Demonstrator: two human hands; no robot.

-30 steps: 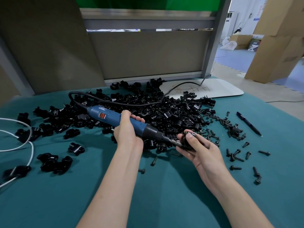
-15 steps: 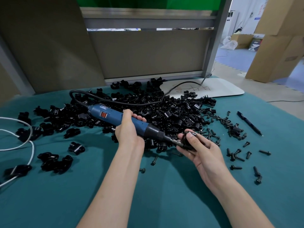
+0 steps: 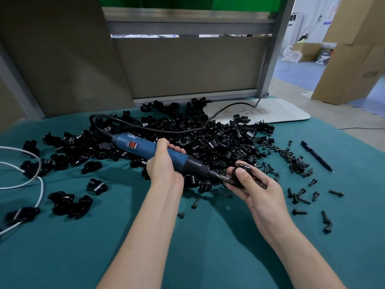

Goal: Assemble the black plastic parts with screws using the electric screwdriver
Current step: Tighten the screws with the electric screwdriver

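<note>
Left hand [image 3: 164, 165] wrapped round the screwdriver [image 3: 143, 146], right hand [image 3: 257, 191] pinching a part [image 3: 239, 171] against its bit [image 3: 220, 177] over the bench [image 3: 208, 238]: a tilted bit could skip out and jab that thumb [image 3: 243, 176].

I find no text that I can read with certainty. The white board [image 3: 291, 113] carries reddish handwritten strokes, and the electric screwdriver [image 3: 145, 147] I hold bears a small pale label above its red switch. Both are illegible.
</note>
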